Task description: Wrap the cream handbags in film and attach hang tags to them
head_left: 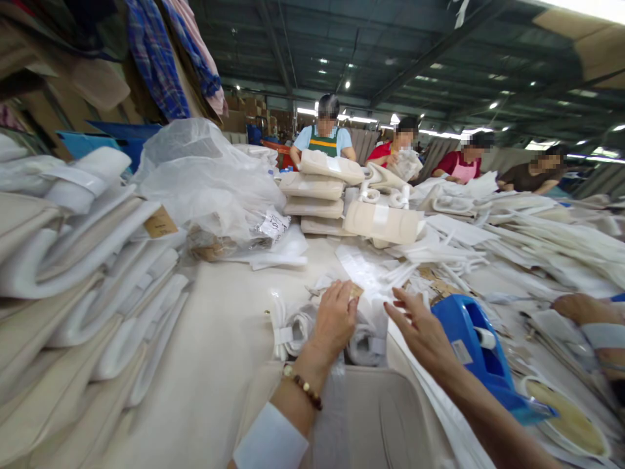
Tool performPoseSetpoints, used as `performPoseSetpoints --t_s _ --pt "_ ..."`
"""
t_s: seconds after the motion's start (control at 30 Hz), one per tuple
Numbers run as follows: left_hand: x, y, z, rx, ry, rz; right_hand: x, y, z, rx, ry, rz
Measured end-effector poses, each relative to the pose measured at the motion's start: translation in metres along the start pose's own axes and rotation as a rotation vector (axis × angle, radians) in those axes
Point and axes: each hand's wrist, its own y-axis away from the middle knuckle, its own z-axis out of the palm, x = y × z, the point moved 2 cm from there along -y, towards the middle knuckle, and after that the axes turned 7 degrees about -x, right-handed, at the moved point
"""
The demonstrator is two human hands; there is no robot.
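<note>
Left hand (336, 319) pinching small brown tag (356, 290) over white folded cloth (364, 339); right hand (420, 326) spread beside it. Blue tape dispenser (471, 342) crowding right; bare tabletop (219, 352) left.

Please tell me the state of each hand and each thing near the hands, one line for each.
left hand: fingers curled, pinching a small tan tag
right hand: open, fingers spread, holding nothing
white fabric bundles: rolled, banded, lying under the hands
blue tape dispenser: standing beside the right hand, untouched
folded cream bags: stacked at left
clear plastic bag: crumpled
</note>
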Motion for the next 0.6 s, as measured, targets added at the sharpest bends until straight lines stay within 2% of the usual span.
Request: performPoseSetpoints --t_s 0.03,0.1,0.2,0.27,0.33,0.4,0.5,0.6 --pt "0.003 -0.001 -0.004 0.023 0.057 0.002 0.002 0.023 0.004 -0.035 0.073 -0.046" --pt "0.012 -0.003 -0.016 0.064 0.159 -0.003 0.011 0.064 0.016 -0.100 0.178 -0.050" --pt "0.022 0.001 -0.047 0.129 0.332 -0.061 0.022 0.093 0.030 -0.155 0.189 0.025" --pt "0.020 0.013 -0.073 0.180 0.390 -0.140 0.021 0.095 0.033 -0.183 0.143 0.082" --pt "0.008 0.034 -0.095 0.212 0.270 -0.238 0.017 0.089 0.030 -0.198 0.089 0.122" --pt "-0.013 0.063 -0.110 0.203 0.123 -0.377 0.014 0.085 0.026 -0.199 0.026 0.142" --pt "-0.046 0.110 -0.113 0.041 0.179 -0.670 0.020 0.086 0.020 -0.199 -0.110 0.221" --pt "-0.058 0.138 -0.111 -0.053 0.324 -0.755 0.028 0.093 0.014 -0.183 -0.230 0.318"
